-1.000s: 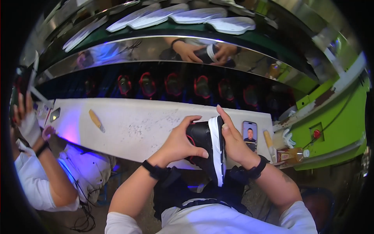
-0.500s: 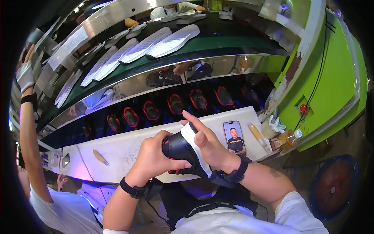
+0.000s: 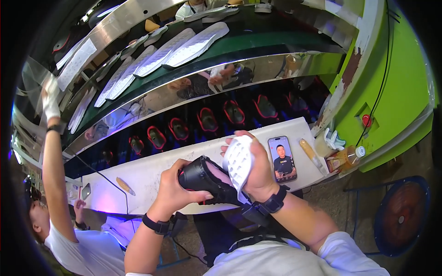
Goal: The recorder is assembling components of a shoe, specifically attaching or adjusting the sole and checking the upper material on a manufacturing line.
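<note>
My left hand is wrapped round a black shoe upper, its thumb pressed on the near side. The upper lies on its side, and its pinkish underside faces right. In my right hand is a white shoe sole with a pattern of hollows, held upright by the palm and fingers. A gap shows between sole and upper at the far end; at the near end they come together beside my right wrist, where I cannot tell if they touch. Both hands are above the white bench.
Several red-rimmed black uppers stand in a row behind the bench. White soles lie on the green belt. A phone, a wooden-handled knife and a bottle are at right. A co-worker's arm reaches up at left.
The sole has swung away from the upper, so its patterned face and the upper's pinkish underside now show. My left hand has shifted slightly left with the upper. The co-worker's arm moved right.
</note>
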Demonstrator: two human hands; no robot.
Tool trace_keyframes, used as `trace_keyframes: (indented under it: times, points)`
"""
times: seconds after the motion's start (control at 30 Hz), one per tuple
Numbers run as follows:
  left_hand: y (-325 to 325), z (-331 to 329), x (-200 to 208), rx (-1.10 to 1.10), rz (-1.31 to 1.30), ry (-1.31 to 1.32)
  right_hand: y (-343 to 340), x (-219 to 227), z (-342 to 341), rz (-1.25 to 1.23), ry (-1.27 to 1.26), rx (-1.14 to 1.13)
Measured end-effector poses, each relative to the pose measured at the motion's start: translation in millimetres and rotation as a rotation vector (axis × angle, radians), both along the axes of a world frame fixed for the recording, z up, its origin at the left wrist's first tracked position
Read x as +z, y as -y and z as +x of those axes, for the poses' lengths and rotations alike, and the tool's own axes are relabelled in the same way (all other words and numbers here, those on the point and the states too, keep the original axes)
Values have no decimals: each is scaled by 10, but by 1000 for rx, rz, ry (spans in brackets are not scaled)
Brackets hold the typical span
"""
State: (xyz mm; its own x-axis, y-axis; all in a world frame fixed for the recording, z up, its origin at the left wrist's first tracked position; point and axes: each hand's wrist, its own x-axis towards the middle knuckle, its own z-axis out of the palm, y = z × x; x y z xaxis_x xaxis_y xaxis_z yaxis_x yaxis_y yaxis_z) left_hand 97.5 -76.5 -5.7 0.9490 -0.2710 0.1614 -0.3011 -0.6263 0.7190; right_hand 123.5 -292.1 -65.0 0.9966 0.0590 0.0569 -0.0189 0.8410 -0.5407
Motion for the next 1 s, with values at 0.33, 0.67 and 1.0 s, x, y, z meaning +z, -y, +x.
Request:
trace_keyframes:
  times: [0.33, 0.67, 1.0]
  points:
    - [589, 17, 295, -18, 167, 68, 247, 266, -103, -783, 336, 6]
    - [820, -158, 263, -67, 224, 184, 522, 218, -224, -959, 445, -41]
    - [879, -895, 279, -149, 420, 353, 695, 346, -936, -883, 457, 116]
